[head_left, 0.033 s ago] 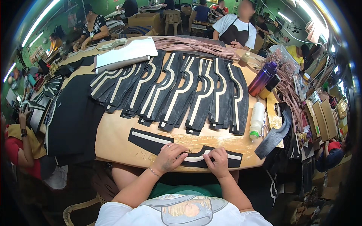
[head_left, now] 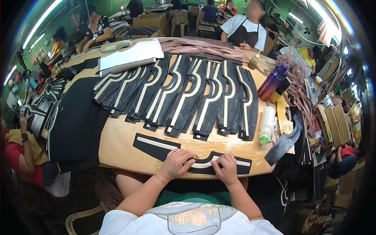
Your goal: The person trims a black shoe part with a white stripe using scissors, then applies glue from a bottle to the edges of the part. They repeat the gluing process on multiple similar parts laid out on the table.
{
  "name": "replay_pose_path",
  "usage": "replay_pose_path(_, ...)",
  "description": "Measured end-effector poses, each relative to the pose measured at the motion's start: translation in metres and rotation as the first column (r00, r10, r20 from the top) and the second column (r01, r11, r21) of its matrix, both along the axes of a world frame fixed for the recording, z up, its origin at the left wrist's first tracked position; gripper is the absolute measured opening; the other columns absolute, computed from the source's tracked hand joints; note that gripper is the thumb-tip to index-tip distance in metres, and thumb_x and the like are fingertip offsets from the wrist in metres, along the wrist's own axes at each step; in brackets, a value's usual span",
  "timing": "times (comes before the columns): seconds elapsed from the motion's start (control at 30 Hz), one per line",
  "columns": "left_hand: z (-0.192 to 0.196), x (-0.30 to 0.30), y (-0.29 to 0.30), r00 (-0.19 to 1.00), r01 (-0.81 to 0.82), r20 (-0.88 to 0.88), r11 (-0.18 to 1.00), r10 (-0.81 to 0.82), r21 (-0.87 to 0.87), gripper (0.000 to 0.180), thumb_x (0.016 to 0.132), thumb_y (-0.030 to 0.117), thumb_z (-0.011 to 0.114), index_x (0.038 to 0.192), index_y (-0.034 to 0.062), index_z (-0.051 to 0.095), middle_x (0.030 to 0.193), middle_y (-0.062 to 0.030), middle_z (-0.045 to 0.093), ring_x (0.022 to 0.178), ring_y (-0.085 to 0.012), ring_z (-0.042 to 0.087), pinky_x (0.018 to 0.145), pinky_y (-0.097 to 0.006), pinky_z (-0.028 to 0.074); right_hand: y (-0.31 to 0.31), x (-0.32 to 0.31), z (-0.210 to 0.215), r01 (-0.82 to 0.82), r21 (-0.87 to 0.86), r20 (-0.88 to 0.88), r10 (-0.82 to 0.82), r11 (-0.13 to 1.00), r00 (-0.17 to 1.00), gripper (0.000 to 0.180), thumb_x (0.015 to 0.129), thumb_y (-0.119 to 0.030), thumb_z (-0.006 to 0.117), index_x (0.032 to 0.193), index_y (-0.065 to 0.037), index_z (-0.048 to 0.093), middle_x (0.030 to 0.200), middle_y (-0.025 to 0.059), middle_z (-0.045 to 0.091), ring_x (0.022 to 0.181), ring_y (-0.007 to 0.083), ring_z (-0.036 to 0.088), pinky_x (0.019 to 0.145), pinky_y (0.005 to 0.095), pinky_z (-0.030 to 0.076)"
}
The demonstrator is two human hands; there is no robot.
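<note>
A black curved piece (head_left: 152, 150) lies flat along the table's near edge, with a narrow white strip (head_left: 243, 162) running along it. My left hand (head_left: 175, 162) rests over its middle, thumb and fingertips pressed close together on the strip by the bend. Just right of the bend, my right hand (head_left: 225, 167) has its fingers curled down on the piece, thumb tucked in. Both palms hide parts of the strip. Beyond my hands, several similar black pieces with white strips (head_left: 178, 96) lie fanned in overlapping stacks.
A white bottle with a green cap (head_left: 267, 125) and a purple flask (head_left: 273, 81) stand at the right. Large black sheets (head_left: 76, 121) cover the table's left side. Pink strips (head_left: 199, 47) and a white sheet (head_left: 131, 55) lie farther back. A person in an apron (head_left: 246, 31) is across the table.
</note>
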State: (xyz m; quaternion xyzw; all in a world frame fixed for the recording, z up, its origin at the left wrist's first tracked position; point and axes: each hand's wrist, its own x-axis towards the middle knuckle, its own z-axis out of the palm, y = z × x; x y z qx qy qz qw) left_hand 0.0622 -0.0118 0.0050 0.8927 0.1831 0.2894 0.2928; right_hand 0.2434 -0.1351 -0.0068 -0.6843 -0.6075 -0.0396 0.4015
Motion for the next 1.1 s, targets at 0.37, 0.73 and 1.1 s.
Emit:
replay_pose_path(0.37, -0.001, 0.0, 0.001, 1.0, 0.003, 0.013, 1.0, -0.003, -0.002, 0.016, 0.08, 0.023, 0.054, 0.088, 0.0091, 0.059, 0.083, -0.0058, 0.059, 0.079, -0.0226, 0.055, 0.074, -0.033, 0.039, -0.001, 0.0, 0.001, 0.007, -0.019, -0.001, -0.007, 1.0, 1.0, 0.021, 0.066, -0.015, 0.069, 0.059, -0.008, 0.051, 0.063, 0.0036, 0.05, 0.065, 0.0226, 0.047, 0.061, 0.0333, 0.036)
replay_pose_path(0.73, 0.01, -0.002, -0.01, 0.986, 0.024, 0.165, 0.973, 0.014, -0.23, 0.024, 0.085, 0.022, 0.05, 0.094, 0.0025, 0.059, 0.09, -0.0113, 0.06, 0.088, -0.0234, 0.056, 0.079, -0.033, 0.041, -0.005, -0.008, 0.013, -0.041, 0.034, 0.08, 0.038, 0.999, 0.996, 0.017, 0.067, -0.014, 0.068, 0.063, -0.007, 0.053, 0.069, 0.0046, 0.053, 0.068, 0.0234, 0.049, 0.063, 0.0328, 0.038)
replay_pose_path(1.1, 0.02, 0.03, -0.058, 0.666, 0.665, 0.746, -0.464, 0.013, -0.585, 0.067, 0.087, 0.05, 0.023, 0.121, -0.0066, 0.037, 0.117, -0.024, 0.045, 0.11, -0.031, 0.043, 0.098, -0.037, 0.028, 0.012, -0.076, 0.039, -0.395, 0.699, -0.685, 0.403, 0.595, -0.607, 0.037, 0.091, -0.029, 0.04, 0.083, 0.005, 0.051, 0.087, 0.0169, 0.052, 0.08, 0.023, 0.054, 0.071, 0.0301, 0.048)
